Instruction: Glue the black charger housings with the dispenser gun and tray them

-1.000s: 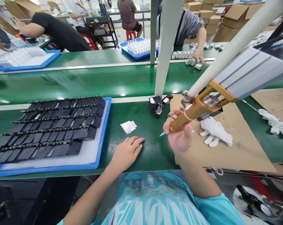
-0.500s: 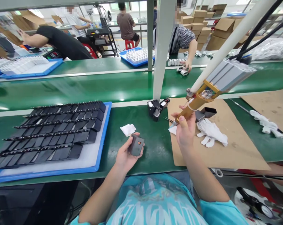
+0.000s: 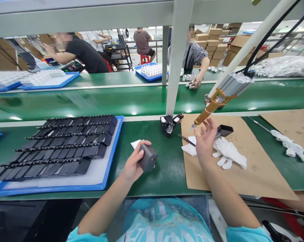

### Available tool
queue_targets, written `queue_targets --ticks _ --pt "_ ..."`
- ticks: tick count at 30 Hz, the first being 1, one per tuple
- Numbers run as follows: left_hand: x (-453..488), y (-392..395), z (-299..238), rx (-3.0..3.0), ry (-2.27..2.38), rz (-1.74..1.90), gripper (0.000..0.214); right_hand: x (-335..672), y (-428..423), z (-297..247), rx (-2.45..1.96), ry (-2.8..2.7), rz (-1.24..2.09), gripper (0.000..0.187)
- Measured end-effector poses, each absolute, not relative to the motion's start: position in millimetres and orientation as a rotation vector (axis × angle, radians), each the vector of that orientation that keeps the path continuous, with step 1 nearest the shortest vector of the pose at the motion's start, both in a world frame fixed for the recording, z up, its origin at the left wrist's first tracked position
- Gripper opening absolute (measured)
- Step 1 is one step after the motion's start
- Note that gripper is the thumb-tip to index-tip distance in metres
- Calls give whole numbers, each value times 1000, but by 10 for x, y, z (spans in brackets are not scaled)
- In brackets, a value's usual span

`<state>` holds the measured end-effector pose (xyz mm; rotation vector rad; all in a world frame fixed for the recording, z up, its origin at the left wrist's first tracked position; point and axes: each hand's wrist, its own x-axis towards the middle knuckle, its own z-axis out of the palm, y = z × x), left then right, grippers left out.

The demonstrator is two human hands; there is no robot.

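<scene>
My left hand [image 3: 132,163] is closed round a small dark grey charger block [image 3: 148,160], held just above the green bench. My right hand [image 3: 204,140] hovers with its fingers spread, holding nothing, just below the tip of a gold dispenser nozzle [image 3: 204,115] that hangs from a white arm with a grey block [image 3: 234,84]. Under that hand lie black tweezers [image 3: 186,139], a white wipe [image 3: 189,149] and white gloves [image 3: 229,153] on a cardboard sheet [image 3: 242,174].
A blue tray [image 3: 109,161] with rows of several black parts sits at the left. A black fixture [image 3: 169,123] stands by a grey post [image 3: 177,57]. A green conveyor [image 3: 91,97] runs behind. Other people work at the far bench beside a blue tray [image 3: 142,72] of white parts.
My left hand picked the grey block up off the bench. My right hand let go of the gold nozzle and opened; the nozzle swung up and away to the right.
</scene>
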<state>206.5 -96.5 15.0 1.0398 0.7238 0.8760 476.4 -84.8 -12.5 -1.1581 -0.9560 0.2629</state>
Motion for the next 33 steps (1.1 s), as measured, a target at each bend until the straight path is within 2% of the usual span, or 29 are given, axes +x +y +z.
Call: queue_targets --ticks 3,6,10,14,18,20,23,27,33 --pt "1999 -921 93 1520 1035 863 38 4554 -1098 -103 -1143 -1169 152 54" --pt "1983 -941 -19 2027 1325 716 39 4205 -1401 -93 -1050 -1663 332 38" --pt "2007 -1047 -200 2294 1473 539 47 3734 -1627 -212 -1050 -1921 270 43" --pt "1988 -1184 -268 2226 1521 470 61 3514 -1658 -373 -1156 -1986 262 44" --pt "1887 -1356 -175 1969 1316 499 70 3556 -1675 -423 -1174 -1952 249 40" --pt "1833 -1427 -117 1766 1193 499 66 3617 -1690 -408 -1185 -1910 249 35" --pt "1800 -1430 -91 1511 1136 570 48 3685 -1706 -372 -1181 -1940 212 30" --pt "1854 -1239 -174 1307 1165 693 42 3703 -1706 -358 -1162 -2024 114 35" --pt "1907 -1059 -310 1221 1055 591 38 3709 -1719 -332 -1180 -2072 93 45"
